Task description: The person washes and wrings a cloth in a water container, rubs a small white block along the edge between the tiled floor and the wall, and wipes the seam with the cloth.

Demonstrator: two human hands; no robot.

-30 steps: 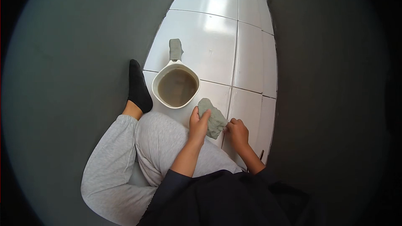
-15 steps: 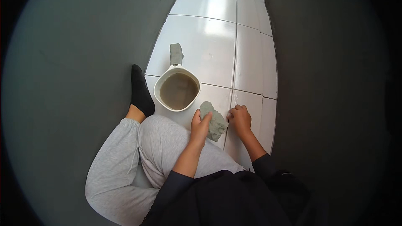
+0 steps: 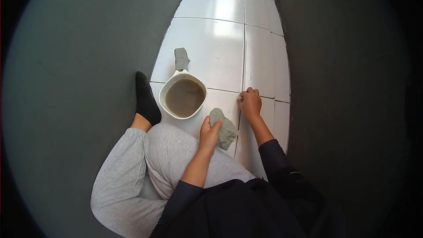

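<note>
A rough grey-green lump (image 3: 224, 133), perhaps a crumpled cloth or putty, is gripped in my left hand (image 3: 209, 134) above my bent leg. My right hand (image 3: 251, 104) is closed low over the long tile joint, fingertips pinched together. Something small and pale shows at its fingertips, too small to name. Left of both hands stands a white dipper (image 3: 162, 99) holding murky brownish water (image 3: 186, 98). A grey piece (image 3: 181, 58) of similar colour to the lump covers the dipper's handle.
White glossy floor tiles (image 3: 211, 39) with dark joints run away between two dark grey walls (image 3: 88, 53). My foot in a black sock (image 3: 146, 99) rests beside the dipper, near the left wall. My leg in grey trousers (image 3: 176, 150) lies folded in front.
My right hand has moved forward along the tile joint, away from my body. The left hand still holds the lump in about the same place.
</note>
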